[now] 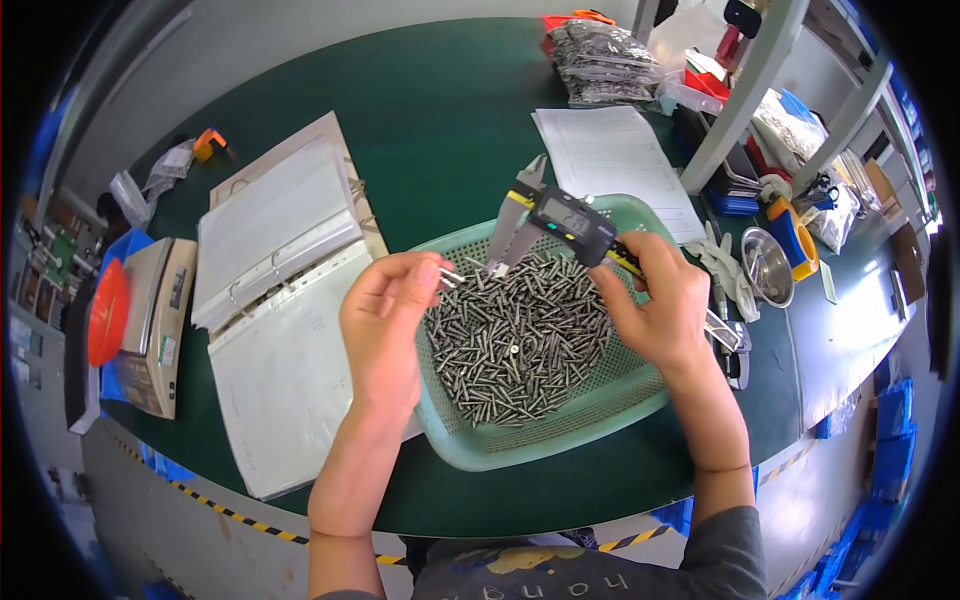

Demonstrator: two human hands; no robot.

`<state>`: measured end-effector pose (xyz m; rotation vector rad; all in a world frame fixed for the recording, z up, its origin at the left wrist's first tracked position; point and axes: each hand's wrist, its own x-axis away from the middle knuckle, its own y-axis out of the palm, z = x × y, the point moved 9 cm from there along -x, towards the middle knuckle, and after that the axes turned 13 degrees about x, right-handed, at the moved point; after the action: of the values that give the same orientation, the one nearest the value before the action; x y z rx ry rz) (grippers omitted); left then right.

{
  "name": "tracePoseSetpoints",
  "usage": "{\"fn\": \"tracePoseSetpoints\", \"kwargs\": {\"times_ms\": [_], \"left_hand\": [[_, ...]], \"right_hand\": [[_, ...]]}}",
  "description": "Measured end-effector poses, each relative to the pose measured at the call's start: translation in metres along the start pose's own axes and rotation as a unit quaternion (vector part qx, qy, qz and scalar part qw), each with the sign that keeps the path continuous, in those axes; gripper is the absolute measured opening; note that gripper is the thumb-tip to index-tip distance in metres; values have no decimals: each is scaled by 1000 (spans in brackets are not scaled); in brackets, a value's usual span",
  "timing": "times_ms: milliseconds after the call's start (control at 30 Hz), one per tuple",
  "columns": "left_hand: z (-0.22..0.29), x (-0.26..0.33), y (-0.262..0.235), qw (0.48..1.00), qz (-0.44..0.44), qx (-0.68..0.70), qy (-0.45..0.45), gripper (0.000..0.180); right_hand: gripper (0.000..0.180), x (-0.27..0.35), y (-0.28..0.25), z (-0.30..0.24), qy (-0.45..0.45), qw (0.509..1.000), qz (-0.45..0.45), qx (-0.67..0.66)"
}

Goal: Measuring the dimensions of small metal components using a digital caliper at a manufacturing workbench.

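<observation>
A digital caliper (570,222) with a grey display is gripped in my right hand (662,305), its jaws pointing down and left above a green perforated basket (545,452). Bright metal shows at the jaw tips, but I cannot tell whether a part sits between them. My left hand (383,325) pinches a small metal pin (452,278) between thumb and fingers, over the basket's left side. Many loose grey metal pins (515,350) fill much of the basket. One small round pale end stands out among them.
Left lies an open ring binder (285,350) with sheets, and beyond it a scale (160,330) with an orange dish (108,313). Right are printed papers (620,160), white gloves (725,270), a metal bowl (768,265) and a shelf post (745,95). Bagged parts (603,62) lie at the back.
</observation>
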<state>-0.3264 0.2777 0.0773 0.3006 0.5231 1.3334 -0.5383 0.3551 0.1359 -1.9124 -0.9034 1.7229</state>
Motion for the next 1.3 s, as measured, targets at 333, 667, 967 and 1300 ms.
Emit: {"fn": "tracePoseSetpoints", "kwargs": {"times_ms": [333,667,967,1300], "left_hand": [[-12,5,12,998,-19,36,-53,15],[-7,6,10,997,-24,56,-35,17],[-6,3,-3,995,37,92,14,18],[-13,5,-6,997,18,80,-5,21]], "right_hand": [[29,0,-1,-8,-23,999,-1,-43],[29,0,-5,-5,10,1000,4,-11],[28,6,-4,6,-5,1000,19,-16],[30,4,2,-5,-43,997,15,-58]]}}
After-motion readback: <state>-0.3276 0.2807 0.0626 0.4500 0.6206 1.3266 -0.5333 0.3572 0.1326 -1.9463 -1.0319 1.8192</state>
